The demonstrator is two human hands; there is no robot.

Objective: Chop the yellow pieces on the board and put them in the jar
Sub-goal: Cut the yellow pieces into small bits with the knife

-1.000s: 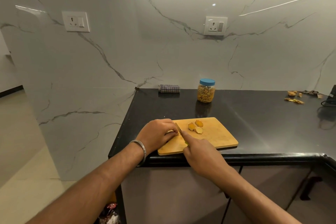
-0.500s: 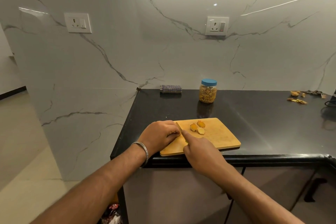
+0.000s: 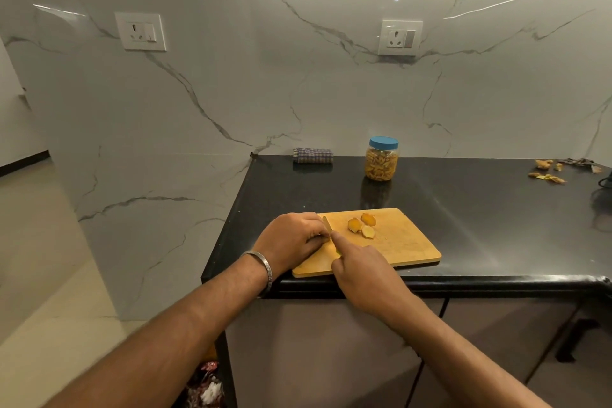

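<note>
Resting near the front edge of the black surface (image 3: 480, 209), one wooden cutting board (image 3: 397, 245) carries three yellow pieces (image 3: 361, 225) in a tight cluster on its rear half, touching or nearly touching one another.

Two hands work at the board's left end. The left hand (image 3: 291, 238) lies on that end with its fingers curled down and pinched together; what they pin is hidden beneath them. One metal bangle (image 3: 265, 267) circles the left wrist; it bears engraved marks too small to read. The right hand (image 3: 361, 272) is closed round the handle of one knife (image 3: 328, 225), index finger laid out along the spine; the blade tip shows just beside the left fingertips. The three yellow pieces lie just right of the blade, apart from both hands.

One clear jar (image 3: 381, 162) with a blue lid stands behind the board, well apart from it, lid on and mostly full of yellow-orange strips. No label can be read on it.

One folded checked cloth (image 3: 313, 156) lies behind and left of the board, against the marble wall. Scattered peelings (image 3: 548, 172) lie far right of the board; their count cannot be told. Two wall sockets (image 3: 140, 31) sit in the marble above.
</note>
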